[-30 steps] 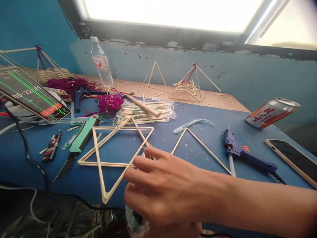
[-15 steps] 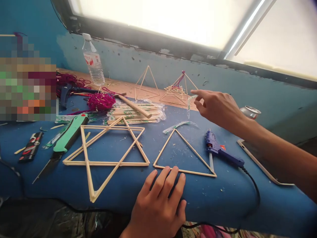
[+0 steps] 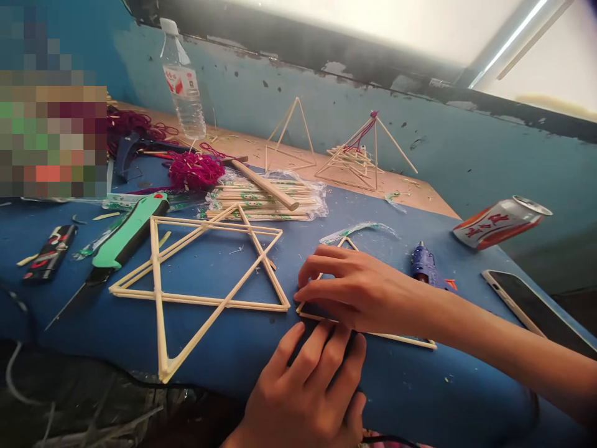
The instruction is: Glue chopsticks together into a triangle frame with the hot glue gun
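A triangle of wooden chopsticks (image 3: 401,340) lies flat on the blue table, partly covered by my hands. My left hand (image 3: 308,386) rests at its near side, fingers spread and fingertips by the bottom stick. Over the triangle reaches my right hand (image 3: 354,283), its fingers apart and curved down near the left corner; its thumb tip is partly hidden. Just left of both hands is a six-pointed star of doubled chopsticks (image 3: 224,303). A blue glue gun (image 3: 424,264) lies behind my right forearm, which hides its handle.
Wrapped chopsticks (image 3: 261,202), a hammer (image 3: 265,183), magenta yarn (image 3: 193,170), and a green-handled saw (image 3: 133,230) lie around the star. Stick pyramids (image 3: 298,134) and a water bottle (image 3: 184,93) stand behind. A tilted can (image 3: 501,222) and a phone (image 3: 527,298) are right.
My right hand has let go of a clear plastic wrapper, which now lies by the back board, and has come down left onto the triangle. The view has shifted; my left hand stays put.
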Available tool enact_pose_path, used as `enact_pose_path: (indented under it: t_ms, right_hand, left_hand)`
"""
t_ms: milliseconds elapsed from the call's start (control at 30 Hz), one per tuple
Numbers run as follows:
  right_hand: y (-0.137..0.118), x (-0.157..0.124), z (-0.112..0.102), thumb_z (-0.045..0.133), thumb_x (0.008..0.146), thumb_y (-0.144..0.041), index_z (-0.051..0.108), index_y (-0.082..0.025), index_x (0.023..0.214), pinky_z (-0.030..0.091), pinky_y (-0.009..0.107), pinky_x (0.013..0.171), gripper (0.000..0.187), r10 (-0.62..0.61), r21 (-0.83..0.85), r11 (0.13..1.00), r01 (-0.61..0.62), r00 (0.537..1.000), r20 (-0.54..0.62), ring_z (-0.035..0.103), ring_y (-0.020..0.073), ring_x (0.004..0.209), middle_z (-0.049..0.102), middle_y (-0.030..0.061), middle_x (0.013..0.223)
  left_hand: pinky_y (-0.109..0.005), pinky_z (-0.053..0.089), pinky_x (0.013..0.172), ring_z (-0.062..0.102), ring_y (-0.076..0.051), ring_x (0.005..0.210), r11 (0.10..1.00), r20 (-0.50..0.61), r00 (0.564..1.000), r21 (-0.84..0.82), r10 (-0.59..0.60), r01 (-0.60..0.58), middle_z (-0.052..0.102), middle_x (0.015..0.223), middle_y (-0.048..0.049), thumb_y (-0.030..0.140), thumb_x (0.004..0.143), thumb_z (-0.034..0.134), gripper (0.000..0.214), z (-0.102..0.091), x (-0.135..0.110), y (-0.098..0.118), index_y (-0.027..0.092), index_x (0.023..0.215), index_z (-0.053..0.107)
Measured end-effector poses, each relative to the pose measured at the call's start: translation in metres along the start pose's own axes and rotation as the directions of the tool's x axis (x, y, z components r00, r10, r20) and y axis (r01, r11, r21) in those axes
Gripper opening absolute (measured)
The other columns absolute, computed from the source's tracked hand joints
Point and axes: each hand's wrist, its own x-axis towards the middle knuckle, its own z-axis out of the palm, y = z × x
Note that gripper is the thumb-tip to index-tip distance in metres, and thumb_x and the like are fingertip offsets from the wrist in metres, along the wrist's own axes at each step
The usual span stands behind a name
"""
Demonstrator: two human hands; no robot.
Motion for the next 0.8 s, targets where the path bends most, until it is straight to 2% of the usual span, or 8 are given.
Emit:
enact_pose_path:
  t_ms: [267,400,533,633,733,800]
  right_hand:
    - [0.002,-0.003,0.003,0.051,0.099,-0.02,0.068,-0.019,0.097,0.042,0.03,0.074,0.018,0.004,0.028,1.0,-0.003,1.0,-0.018,0.05,0.0163,0.081,0.063,0.0087,0.093]
    - [0.004,-0.006,0.005,0.05,0.096,-0.013,0.069,-0.019,0.101,0.043,0.03,0.075,0.021,0.0,0.057,0.998,0.001,1.0,-0.013,0.051,0.0162,0.082,0.064,0.0089,0.096]
    - [0.004,-0.01,-0.01,0.046,0.095,-0.009,0.067,-0.02,0.112,0.046,0.032,0.081,0.029,0.019,0.048,0.999,-0.017,0.999,-0.05,0.056,0.0173,0.092,0.065,0.0101,0.105]
    - [0.003,-0.021,-0.037,0.04,0.096,-0.009,0.067,-0.021,0.112,0.049,0.033,0.082,0.033,0.139,0.012,0.99,-0.139,0.974,-0.178,0.059,0.0178,0.095,0.066,0.0097,0.104]
    - [0.003,-0.045,-0.059,0.041,0.096,-0.011,0.069,-0.021,0.104,0.05,0.035,0.082,0.031,0.301,-0.037,0.944,-0.326,0.905,-0.3,0.062,0.0186,0.092,0.068,0.0087,0.1]
    - [0.003,-0.068,-0.064,0.041,0.094,-0.01,0.069,-0.02,0.102,0.051,0.037,0.083,0.031,0.392,-0.062,0.899,-0.433,0.86,-0.326,0.063,0.0195,0.092,0.068,0.0086,0.1]
  left_hand:
    - [-0.035,0.035,0.112,0.058,-0.019,0.113,1.0,0.024,0.999,-0.015,-0.024,0.024,0.068,0.126,-0.0043,0.032,0.088,0.052,0.04,-0.001,0.002,0.001,0.018,0.122,0.069]
    - [-0.035,0.035,0.112,0.058,-0.02,0.114,1.0,0.028,0.999,-0.021,-0.022,0.022,0.069,0.125,-0.0044,0.032,0.089,0.053,0.041,-0.002,0.001,0.001,0.019,0.123,0.069]
    - [-0.036,0.034,0.113,0.057,-0.02,0.118,1.0,0.056,0.998,-0.018,-0.017,0.018,0.067,0.129,-0.0044,0.032,0.089,0.054,0.041,-0.004,0.001,0.001,0.019,0.125,0.068]
    - [-0.035,0.033,0.114,0.055,-0.02,0.12,1.0,0.055,0.998,-0.022,-0.003,0.004,0.064,0.133,-0.0033,0.031,0.089,0.056,0.041,-0.005,0.002,0.001,0.02,0.126,0.067]
    - [-0.035,0.032,0.115,0.055,-0.02,0.12,0.999,0.048,0.999,-0.036,-0.01,0.011,0.065,0.132,-0.0032,0.03,0.089,0.057,0.04,-0.006,0.004,0.0,0.021,0.127,0.067]
    - [-0.035,0.032,0.114,0.055,-0.02,0.119,0.999,0.052,0.999,-0.04,-0.011,0.013,0.066,0.131,-0.0039,0.029,0.089,0.057,0.039,-0.006,0.006,0.001,0.021,0.126,0.067]
